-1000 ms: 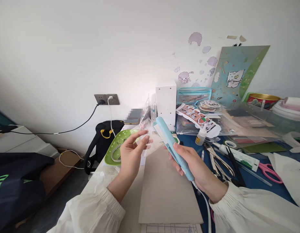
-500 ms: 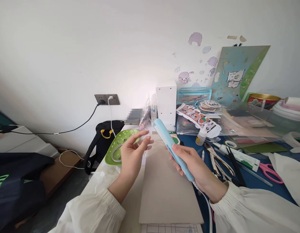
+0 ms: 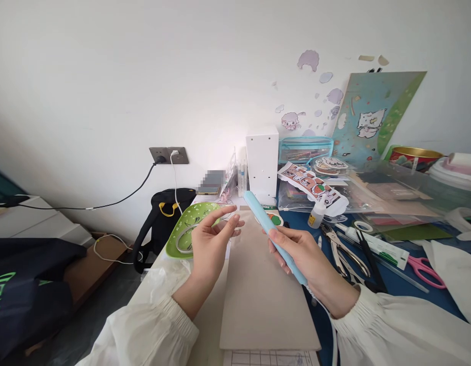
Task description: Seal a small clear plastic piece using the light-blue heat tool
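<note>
My right hand (image 3: 302, 254) is wrapped round a slim light-blue mini hair straightener (image 3: 260, 211), whose tip points up and away to the left. A white cord (image 3: 326, 317) runs from its lower end. The straightener's plates look closed. Opposite it, my left hand (image 3: 212, 244) hovers with its fingers stretched out and slightly apart, and I see nothing in it. Beneath both hands lies a grey-beige board (image 3: 269, 315) on top of a gridded sheet (image 3: 269, 358). Beside my left hand sits a green dish (image 3: 174, 241) with a white loop in it.
To the right are a small bottle (image 3: 316, 216), pliers (image 3: 340, 251), black tweezers (image 3: 372, 264), a white tube (image 3: 391, 249) and pink scissors (image 3: 426, 272). A white box (image 3: 261, 162) stands at the back. A wall socket (image 3: 168, 155) and black backpack (image 3: 162, 223) are left.
The straightener has turned a little in my right hand, and the gap along its plates has gone from sight. My left hand has barely moved. The view has shifted slightly.
</note>
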### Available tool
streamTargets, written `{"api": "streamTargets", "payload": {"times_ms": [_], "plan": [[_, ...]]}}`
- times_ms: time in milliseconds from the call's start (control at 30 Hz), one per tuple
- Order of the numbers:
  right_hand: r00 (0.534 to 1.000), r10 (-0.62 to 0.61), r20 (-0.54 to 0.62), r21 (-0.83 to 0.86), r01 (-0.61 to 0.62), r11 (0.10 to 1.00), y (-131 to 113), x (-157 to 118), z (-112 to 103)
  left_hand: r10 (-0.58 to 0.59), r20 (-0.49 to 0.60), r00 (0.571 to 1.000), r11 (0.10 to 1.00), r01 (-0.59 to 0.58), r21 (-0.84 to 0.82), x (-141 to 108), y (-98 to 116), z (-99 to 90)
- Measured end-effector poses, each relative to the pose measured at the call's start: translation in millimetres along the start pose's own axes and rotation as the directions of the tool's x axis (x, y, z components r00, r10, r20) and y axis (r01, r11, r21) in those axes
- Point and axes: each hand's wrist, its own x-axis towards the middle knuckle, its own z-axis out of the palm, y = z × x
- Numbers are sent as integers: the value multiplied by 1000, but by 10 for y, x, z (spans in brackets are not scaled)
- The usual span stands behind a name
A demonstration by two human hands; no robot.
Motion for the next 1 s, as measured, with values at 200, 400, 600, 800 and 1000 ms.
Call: {"api": "streamTargets", "payload": {"times_ms": [200, 400, 600, 800, 1000], "plan": [[999, 49, 8, -7, -49, 999, -5, -8, 7, 8, -11, 1000, 1000, -8, 5, 3, -20, -3], [993, 112, -24, 70, -110, 991, 15, 7, -15, -21, -33, 999, 999, 20, -30, 48, -68, -25], [992, 124, -14, 147, -121, 982, -1, 8, -10, -44, -29, 999, 997, 42, -68, 65, -84, -35], [992, 130, 6, 162, -129, 978, -8, 0, -8, -53, -22, 998, 993, 50, -103, 73, -90, -37], [993, 103, 65, 166, -112, 980, 2, 6, -19, -59, -30, 998, 993, 55, -103, 66, -81, -40]]}}
